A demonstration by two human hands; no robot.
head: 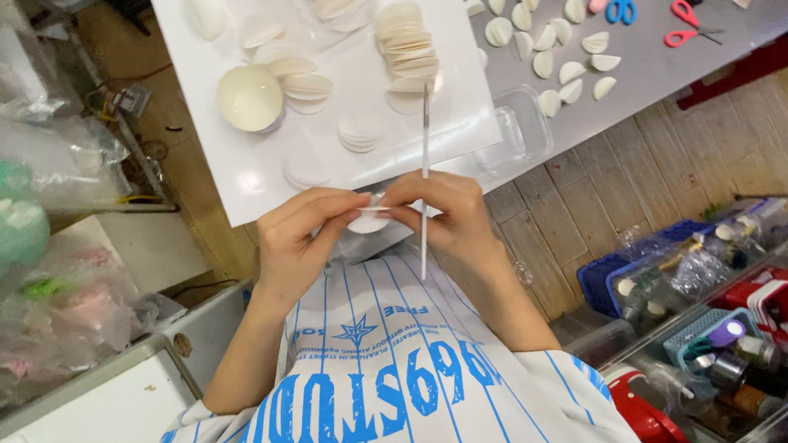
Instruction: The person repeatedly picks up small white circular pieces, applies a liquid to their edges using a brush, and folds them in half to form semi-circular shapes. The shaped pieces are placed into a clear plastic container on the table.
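— What are the two hands doing?

— The left hand [302, 237] pinches a small folded white paper disc [370, 219] between thumb and fingertips, fingers closed on its left edge. The right hand [446, 219] meets it from the right, fingers closed around a thin white stick [425, 181] that stands nearly upright and also touching the disc.

— Where is that disc, exactly?

— In the air between both hands, at the near edge of the large white glossy board [256, 167], just above the person's white shirt with blue stripes [417, 395].

— And on the board?

— A cream-coloured half-sphere [250, 98] sits left of centre. Beside it lie several folded white paper petals [297, 85], and farther right a fanned stack of white paper discs [407, 47]. More loose discs lie near the far edge.

— Anything beyond the board?

— The grey tabletop [654, 69] to the right carries rows of folded white half-discs [561, 51]. At its far edge lie blue-handled scissors [622, 4] and red-handled scissors [685, 24]. A clear plastic container [520, 133] lies at the tabletop's near edge.

— And lower right?

— Plastic bins of small bottles and craft supplies [737, 318] stand on the wooden floor [665, 169]. On the left, clear plastic bags [30, 142] are piled up.
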